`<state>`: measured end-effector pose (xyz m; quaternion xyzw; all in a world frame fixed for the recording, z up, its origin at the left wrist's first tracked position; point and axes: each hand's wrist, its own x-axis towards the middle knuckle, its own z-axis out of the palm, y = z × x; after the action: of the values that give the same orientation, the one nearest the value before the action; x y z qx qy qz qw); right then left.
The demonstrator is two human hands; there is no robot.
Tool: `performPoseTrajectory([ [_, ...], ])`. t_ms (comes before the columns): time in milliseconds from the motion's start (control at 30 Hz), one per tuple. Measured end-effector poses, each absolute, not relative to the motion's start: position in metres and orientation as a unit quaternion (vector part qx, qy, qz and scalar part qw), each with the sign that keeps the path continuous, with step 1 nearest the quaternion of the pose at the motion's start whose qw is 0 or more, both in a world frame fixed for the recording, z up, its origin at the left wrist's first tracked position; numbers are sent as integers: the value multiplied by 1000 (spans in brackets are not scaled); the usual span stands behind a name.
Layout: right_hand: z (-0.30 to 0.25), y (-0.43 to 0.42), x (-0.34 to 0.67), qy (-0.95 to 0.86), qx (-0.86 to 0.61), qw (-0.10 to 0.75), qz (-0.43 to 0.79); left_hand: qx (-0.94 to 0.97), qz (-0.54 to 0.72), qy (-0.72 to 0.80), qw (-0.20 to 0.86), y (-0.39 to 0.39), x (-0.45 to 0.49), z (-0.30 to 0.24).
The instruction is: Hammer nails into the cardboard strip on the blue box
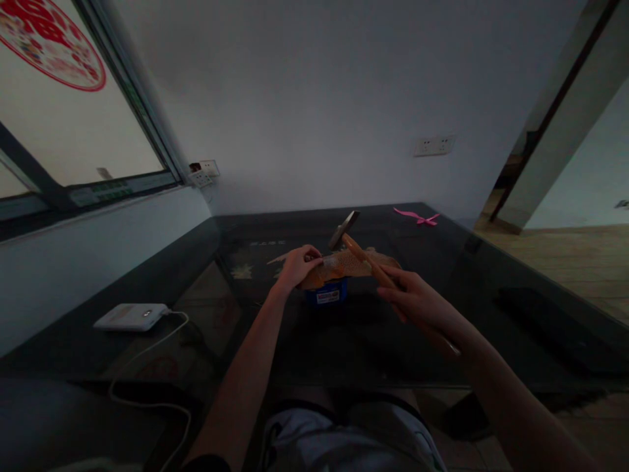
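Note:
My right hand (417,298) is wrapped round the wooden handle of a hammer (366,254). The hammer's metal head is raised just above a thin, tan, rough-looking sheet (346,263) with uneven edges. This sheet rests on top of a blue container (327,293) with a white label, standing on the dark table. At the sheet's left part, my left hand (299,265) is closed, thumb and fingers pinched together. What sits between those fingertips is too small and dim to make out.
On the dark glossy table (275,354), a white power bank (132,316) with a white cable (147,347) lies at the left. A pink ribbon (420,217) lies near the back right edge. A dark flat object (555,328) is at the right. The wall (314,118) bounds the back.

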<state>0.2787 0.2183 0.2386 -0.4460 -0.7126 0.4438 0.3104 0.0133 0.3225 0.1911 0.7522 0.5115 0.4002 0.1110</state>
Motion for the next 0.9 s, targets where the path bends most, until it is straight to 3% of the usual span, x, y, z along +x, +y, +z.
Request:
performPoseTrajectory([
  [300,260,219,270,-765,-412,278,409,747,396,513,146,325,15,190],
  [500,259,220,268,-781,-422,232,397,740,371,549,116,324,17,192],
  [767,266,216,268,-784,-431,266,358,742,386,536,118,323,19,192],
  [900,258,218,268,-774,-441,233,389,742,373,545,114,324,18,191],
])
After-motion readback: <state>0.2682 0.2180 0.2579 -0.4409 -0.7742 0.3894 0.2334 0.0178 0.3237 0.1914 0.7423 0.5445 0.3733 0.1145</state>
